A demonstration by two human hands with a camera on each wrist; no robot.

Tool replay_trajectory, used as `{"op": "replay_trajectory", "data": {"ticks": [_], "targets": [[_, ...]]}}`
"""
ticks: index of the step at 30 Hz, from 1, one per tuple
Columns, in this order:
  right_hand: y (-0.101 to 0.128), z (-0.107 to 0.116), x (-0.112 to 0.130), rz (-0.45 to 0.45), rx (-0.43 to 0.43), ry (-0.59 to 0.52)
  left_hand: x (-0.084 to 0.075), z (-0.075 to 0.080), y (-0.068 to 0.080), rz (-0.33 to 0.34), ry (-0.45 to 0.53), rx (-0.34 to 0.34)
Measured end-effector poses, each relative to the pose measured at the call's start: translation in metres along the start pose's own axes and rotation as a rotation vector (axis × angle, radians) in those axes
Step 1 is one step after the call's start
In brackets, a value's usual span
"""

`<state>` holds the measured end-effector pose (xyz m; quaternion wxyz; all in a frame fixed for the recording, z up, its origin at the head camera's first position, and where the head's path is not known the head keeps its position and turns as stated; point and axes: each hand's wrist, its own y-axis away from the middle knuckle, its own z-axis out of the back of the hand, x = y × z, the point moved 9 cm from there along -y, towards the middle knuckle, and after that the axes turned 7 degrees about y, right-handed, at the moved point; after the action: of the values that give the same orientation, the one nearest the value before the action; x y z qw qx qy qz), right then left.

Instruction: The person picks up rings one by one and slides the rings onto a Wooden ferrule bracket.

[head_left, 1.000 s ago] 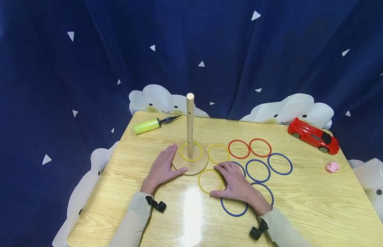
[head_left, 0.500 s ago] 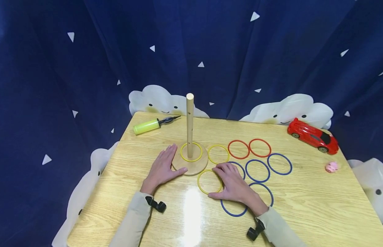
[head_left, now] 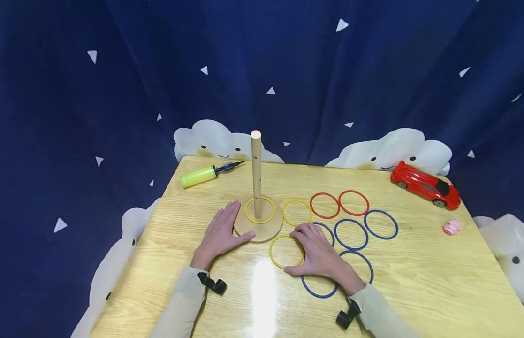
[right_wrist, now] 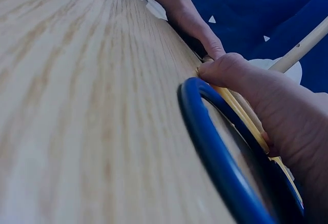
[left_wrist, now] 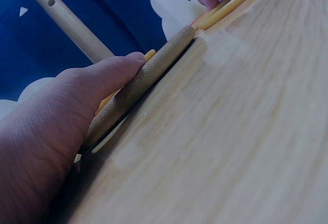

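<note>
A round wooden base (head_left: 268, 233) carries an upright wooden peg (head_left: 256, 178), with a yellow ring (head_left: 274, 211) lying around the peg's foot. At the base's left edge rests my left hand (head_left: 217, 237), fingers straight and thumb over the rim; the left wrist view shows this thumb (left_wrist: 115, 73) on top. My right hand (head_left: 318, 252) holds the right side of another yellow ring (head_left: 270, 256), flat on the table in front of the base. Near its thumb in the right wrist view is a blue ring (right_wrist: 205, 142). My right hand partly hides blue rings beneath it.
Right of the base lie a third yellow ring (head_left: 297, 226), two red rings (head_left: 326, 218) and several blue rings (head_left: 352, 249). A yellow-green hand pump (head_left: 198, 177) lies back left. A red toy car (head_left: 426, 186) and a small pink pig (head_left: 451, 227) are at the right.
My right hand has shifted slightly left, its thumb moving along the near side of the yellow ring. My left hand keeps its place on the base. The head view has turned slightly.
</note>
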<state>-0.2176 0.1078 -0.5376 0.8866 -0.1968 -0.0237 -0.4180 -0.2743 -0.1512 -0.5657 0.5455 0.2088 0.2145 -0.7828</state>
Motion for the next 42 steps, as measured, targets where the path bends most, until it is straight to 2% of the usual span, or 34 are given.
{"op": "replay_trajectory", "data": {"ticks": [8, 15, 20, 30, 42], "targets": [[0.002, 0.004, 0.003, 0.038, -0.051, 0.001, 0.0, -0.001, 0.0, -0.005, -0.007, -0.008], [-0.001, 0.009, 0.002, 0.026, -0.033, -0.018, 0.0, 0.0, 0.0, -0.007, -0.002, -0.016], [-0.004, 0.02, 0.005, 0.038, -0.045, -0.027, 0.001, -0.001, 0.001, 0.006, 0.003, -0.007], [-0.019, 0.062, 0.007, 0.036, -0.048, -0.07, -0.002, 0.001, 0.001, -0.001, 0.007, -0.008], [-0.052, 0.138, 0.009, 0.065, -0.127, -0.086, -0.002, 0.001, 0.001, -0.003, 0.003, -0.016]]}}
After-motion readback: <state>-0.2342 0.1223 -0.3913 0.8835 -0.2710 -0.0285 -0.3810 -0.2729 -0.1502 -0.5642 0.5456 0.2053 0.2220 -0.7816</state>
